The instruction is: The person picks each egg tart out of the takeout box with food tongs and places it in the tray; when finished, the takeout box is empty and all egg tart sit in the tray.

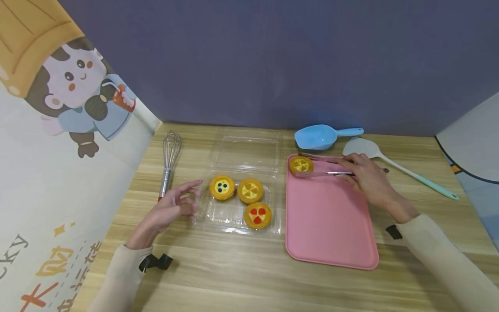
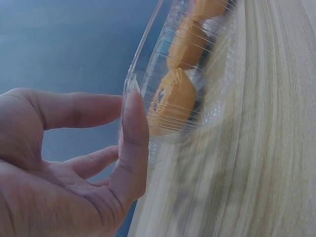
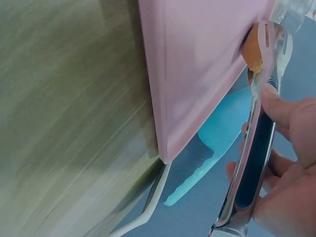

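- R hand [image 1: 362,175] wrapped round tongs [image 3: 256,163]; tong arms fairly narrow, one each side of yellow-wedge tart [image 1: 301,165]. Squeeze amt: can't tell from my feeds.
- Yellow-wedge tart: left of R grip, btwn tong ends, at far-left corner of pink tray [image 1: 329,216]. Can't tell if base takes full wt.
- L hand [image 1: 171,206] pinches near rim of clear container [image 1: 226,212]; lid lies folded back, beyond L grip.
- In container, right of L grip: dotted tart [image 1: 222,188] closest, then orange-wedge tart [image 1: 250,190], red-topped tart [image 1: 258,216] nearer me.
- Beyond R grip: blue scoop [image 1: 317,138], spatula [image 1: 364,148] w/ handle running off right. Whisk [image 1: 165,180] just beyond L grip.
- Step, my read: tong work on tart at tray corner. I'd want arms level on its side wall, light squeeze; crust prob. dents.
- Before any release, base flat; open both arms evenly, else tart may drag or tip on tray lip.
- L pinch: gentle, steady. Thin plastic prob. flexes; a tug could slide tarts.
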### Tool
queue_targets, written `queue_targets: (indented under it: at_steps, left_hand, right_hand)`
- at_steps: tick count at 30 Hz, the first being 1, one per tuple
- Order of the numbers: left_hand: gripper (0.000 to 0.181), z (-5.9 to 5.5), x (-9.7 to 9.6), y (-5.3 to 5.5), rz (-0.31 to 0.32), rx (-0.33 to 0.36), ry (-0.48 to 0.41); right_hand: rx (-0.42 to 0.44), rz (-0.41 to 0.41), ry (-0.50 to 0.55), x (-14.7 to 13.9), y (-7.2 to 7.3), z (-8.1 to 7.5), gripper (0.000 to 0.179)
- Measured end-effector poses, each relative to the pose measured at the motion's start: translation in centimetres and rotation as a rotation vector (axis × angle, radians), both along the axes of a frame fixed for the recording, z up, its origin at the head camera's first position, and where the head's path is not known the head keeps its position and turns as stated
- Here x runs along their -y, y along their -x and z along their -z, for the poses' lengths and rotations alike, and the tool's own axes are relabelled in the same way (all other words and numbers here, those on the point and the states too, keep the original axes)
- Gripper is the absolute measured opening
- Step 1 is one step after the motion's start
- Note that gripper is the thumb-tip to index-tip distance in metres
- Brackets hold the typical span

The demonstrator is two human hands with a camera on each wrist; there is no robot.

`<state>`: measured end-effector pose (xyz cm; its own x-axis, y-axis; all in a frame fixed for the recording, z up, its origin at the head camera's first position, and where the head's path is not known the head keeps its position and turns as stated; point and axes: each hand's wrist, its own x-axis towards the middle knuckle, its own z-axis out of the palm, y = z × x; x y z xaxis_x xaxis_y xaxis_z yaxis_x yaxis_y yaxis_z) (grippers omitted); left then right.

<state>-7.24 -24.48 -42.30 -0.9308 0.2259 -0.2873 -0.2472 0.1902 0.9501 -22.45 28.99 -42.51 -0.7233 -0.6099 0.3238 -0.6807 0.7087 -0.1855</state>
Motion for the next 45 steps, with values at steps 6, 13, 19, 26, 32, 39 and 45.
queue_targets:
  at_steps: [6,13,19,26,32,39,45]
  left_hand:
    - [0.087,-0.1,0.0,-0.1,-0.011,0.007,-0.007]
    - [0.086,-0.1,0.0,0.0,-0.011,0.014,-0.008]
    - [0.086,0.1,0.0,0.0,-0.006,0.014,-0.012]
    - [0.086,0.0,0.0,-0.1,-0.007,0.011,-0.015]
    - [0.086,-0.1,0.1,0.0,-0.004,0.008,-0.009]
    - [0.086,-0.1,0.1,0.0,-0.006,0.011,-0.005]
    - [0.086,-0.1,0.0,0.0,-0.009,0.014,-0.007]
  right_hand:
    - [0.000,-0.009,-0.019,0.1,0.0,0.0,0.052]
    - [0.044,0.007,-0.023,0.0,-0.2,-0.1,0.056]
    - [0.056,0.012,0.003,-0.5,-0.4,0.0,0.061]
    - [0.055,-0.009,0.039,-0.8,-0.9,-0.5,0.068]
    - [0.050,-0.011,0.079,0.0,-1.9,-1.8,0.069]
    - [0.004,-0.075,0.116,2.9,-3.2,-3.5,0.072]
    - [-0.036,-0.157,0.100,5.9,-4.0,-3.7,0.074]
